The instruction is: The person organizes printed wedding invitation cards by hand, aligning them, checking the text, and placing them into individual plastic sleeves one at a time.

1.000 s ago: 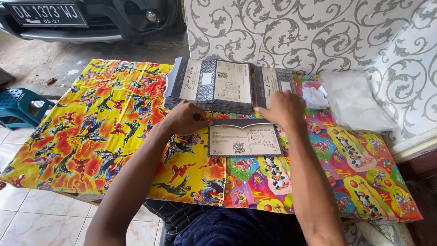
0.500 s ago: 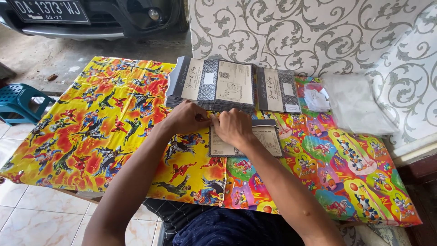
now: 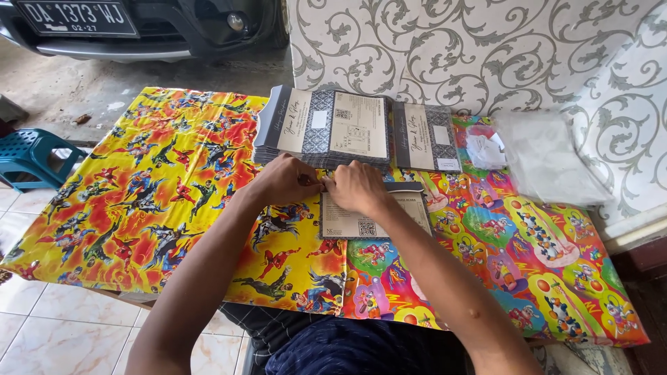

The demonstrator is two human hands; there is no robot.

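**Two hands meet at the corner of a card**

A big table (image 3: 174, 229) fills most of the view. It is covered with bright wrapping paper. The left part is yellow and orange with cartoon heroes (image 3: 139, 180). The right part is pink and green with cartoon animals (image 3: 528, 257).

Behind the table hangs a white cloth with grey swirls (image 3: 451, 48). The front of a dark car (image 3: 139, 28) sits at the top left, on the ground. A small blue plastic stool (image 3: 28, 153) stands off the left side of the table.

At the far side of the table lies a thick stack of grey and cream cards (image 3: 326, 128). Just beside it, to the right, is a smaller pile of the same cards (image 3: 425, 135). Farther right lie clear plastic sleeves (image 3: 542, 156).

One card (image 3: 389, 219) lies flat on the table, near the person and just in front of the big stack. It is cream with a dark edge.

The left hand (image 3: 285, 180) is curled, and its fingertips pinch at the top left corner of this card. The right hand (image 3: 358, 187) is curled too. It rests on the left part of the card, and its fingers press on the same corner. The two hands touch each other there. What sits right between the fingertips is too small to tell.
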